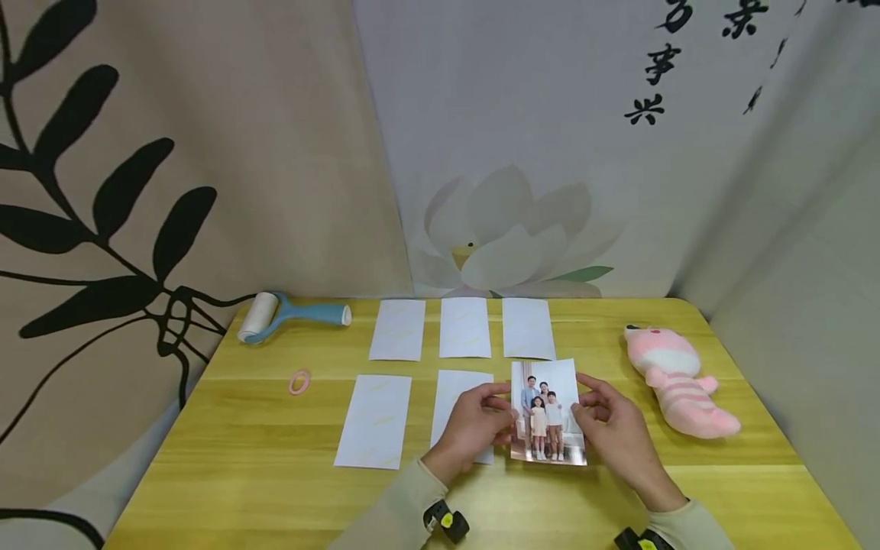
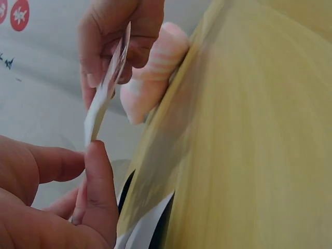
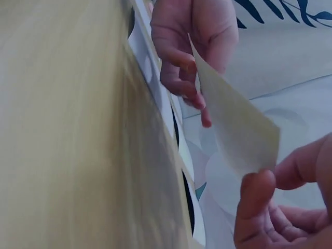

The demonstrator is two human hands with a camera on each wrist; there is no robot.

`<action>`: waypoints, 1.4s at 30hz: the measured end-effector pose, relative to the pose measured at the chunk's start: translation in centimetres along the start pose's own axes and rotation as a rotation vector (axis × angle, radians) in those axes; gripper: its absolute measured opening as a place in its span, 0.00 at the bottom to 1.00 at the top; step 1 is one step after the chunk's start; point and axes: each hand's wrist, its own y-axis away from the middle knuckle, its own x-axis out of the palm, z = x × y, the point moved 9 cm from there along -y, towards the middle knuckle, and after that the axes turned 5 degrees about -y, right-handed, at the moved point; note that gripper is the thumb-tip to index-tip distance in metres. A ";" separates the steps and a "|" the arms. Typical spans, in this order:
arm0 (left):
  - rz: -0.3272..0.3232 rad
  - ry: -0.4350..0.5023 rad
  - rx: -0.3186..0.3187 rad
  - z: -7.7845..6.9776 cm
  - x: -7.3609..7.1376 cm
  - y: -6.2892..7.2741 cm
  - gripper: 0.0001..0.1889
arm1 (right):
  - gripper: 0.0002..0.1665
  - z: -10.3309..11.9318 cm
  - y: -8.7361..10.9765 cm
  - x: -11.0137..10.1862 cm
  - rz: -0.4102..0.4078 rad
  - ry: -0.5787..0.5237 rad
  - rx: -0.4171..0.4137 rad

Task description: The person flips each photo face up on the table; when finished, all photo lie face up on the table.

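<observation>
Both hands hold a printed photo (image 1: 546,412) of a group of people, picture side up, above the near part of the table. At its left edge my left hand (image 1: 477,424) pinches it between thumb and fingers. The right hand (image 1: 621,434) pinches the opposite edge. Seen edge-on in the left wrist view, the photo (image 2: 106,98) is raised off the tabletop. Its pale, plain back (image 3: 233,124) faces the right wrist camera. Partly behind my left hand lies a white card (image 1: 462,384) on the table.
On the wooden table (image 1: 275,473), several more white cards (image 1: 397,330) lie in two rows. A blue-handled lint roller (image 1: 296,313) is at the back left, with a pink ring (image 1: 299,382) in front of it. To the right lies a pink plush toy (image 1: 681,382). Curtains (image 1: 522,137) hang behind.
</observation>
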 end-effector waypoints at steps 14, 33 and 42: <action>-0.010 -0.066 0.011 -0.1 -0.7 0.3 0.24 | 0.29 -2.6 -1.6 1.0 0.124 0.062 0.082; 0.042 -0.158 -0.041 0.2 -0.6 0.6 0.27 | 0.26 -3.5 -1.9 0.7 0.152 0.138 0.136; 0.013 -0.095 0.019 -0.2 -2.6 0.9 0.19 | 0.24 -2.6 -2.6 0.9 0.183 0.157 0.077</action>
